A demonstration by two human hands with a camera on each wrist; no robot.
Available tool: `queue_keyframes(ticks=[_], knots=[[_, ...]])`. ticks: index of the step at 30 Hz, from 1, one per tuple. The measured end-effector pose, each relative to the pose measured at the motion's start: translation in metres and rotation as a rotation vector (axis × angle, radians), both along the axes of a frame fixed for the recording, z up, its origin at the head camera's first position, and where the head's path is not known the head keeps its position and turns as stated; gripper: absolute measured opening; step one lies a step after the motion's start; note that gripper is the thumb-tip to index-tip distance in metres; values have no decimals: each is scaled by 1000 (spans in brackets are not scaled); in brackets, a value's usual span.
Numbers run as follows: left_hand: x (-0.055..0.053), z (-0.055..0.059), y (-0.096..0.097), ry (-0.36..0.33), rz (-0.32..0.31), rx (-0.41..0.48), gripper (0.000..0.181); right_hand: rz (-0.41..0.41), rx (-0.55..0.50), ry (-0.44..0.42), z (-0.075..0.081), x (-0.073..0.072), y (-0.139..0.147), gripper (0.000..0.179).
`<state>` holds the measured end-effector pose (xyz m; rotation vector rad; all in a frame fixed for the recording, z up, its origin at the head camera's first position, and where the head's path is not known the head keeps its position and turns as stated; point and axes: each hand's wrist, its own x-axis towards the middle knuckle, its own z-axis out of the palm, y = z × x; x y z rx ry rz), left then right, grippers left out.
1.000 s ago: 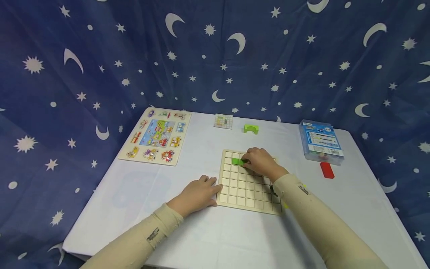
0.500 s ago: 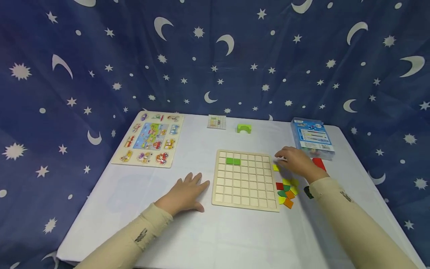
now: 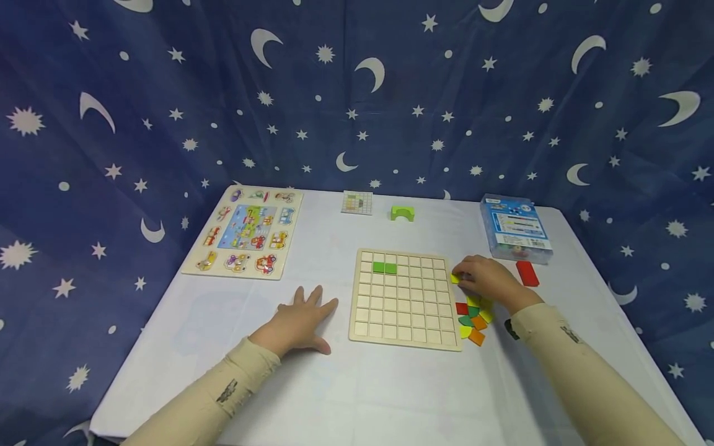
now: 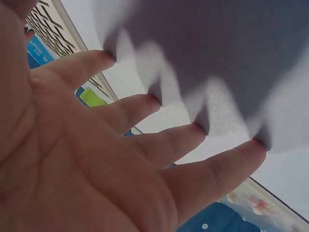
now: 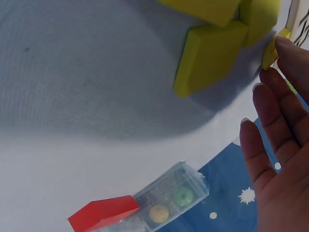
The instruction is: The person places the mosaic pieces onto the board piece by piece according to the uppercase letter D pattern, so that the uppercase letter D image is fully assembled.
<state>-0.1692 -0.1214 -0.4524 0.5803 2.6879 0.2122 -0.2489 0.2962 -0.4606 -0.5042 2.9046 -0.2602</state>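
Observation:
A wooden grid board (image 3: 404,310) lies on the white table, with two green square tiles (image 3: 385,268) side by side in its second row. At the board's right edge, my right hand (image 3: 491,280) pinches a small yellow tile (image 5: 275,50) between thumb and index finger. Just below that hand sits a loose pile of yellow, red, green and orange tiles (image 3: 478,322), partly covered by it. My left hand (image 3: 292,325) rests left of the board, its fingers spread and fingertips on the tablecloth (image 4: 227,106). Nothing is in it.
A vehicle picture puzzle (image 3: 245,232) lies at the back left. Behind the board are a small pattern card (image 3: 357,202) and a green arch block (image 3: 403,213). A clear plastic box (image 3: 515,229) and a red block (image 3: 527,274) stand at the right.
The right hand left the green tiles on the board and moved right to the yellow tile, which it now pinches. The left hand let go of the board's edge and drew back left.

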Motion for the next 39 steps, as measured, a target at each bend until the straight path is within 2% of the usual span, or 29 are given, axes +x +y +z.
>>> queue_keyframes(ticks=[9, 20, 25, 29, 33, 39], knots=[[-1, -4, 1, 16, -9, -15, 102, -2, 36, 22, -3, -2, -2, 29], [1, -3, -1, 25, -9, -16, 102, 29, 42, 64, -10, -3, 2, 29], [1, -2, -2, 29, -11, -11, 100, 2, 23, 52, -6, -2, 4, 28], [2, -2, -3, 31, -11, -14, 100, -15, -14, 78, 1, -4, -1, 25], [2, -4, -3, 37, -16, -21, 100, 46, -37, 114, 7, -9, -19, 24], [2, -4, -2, 41, -17, -19, 100, 211, -41, 199, 10, -19, -58, 23]])
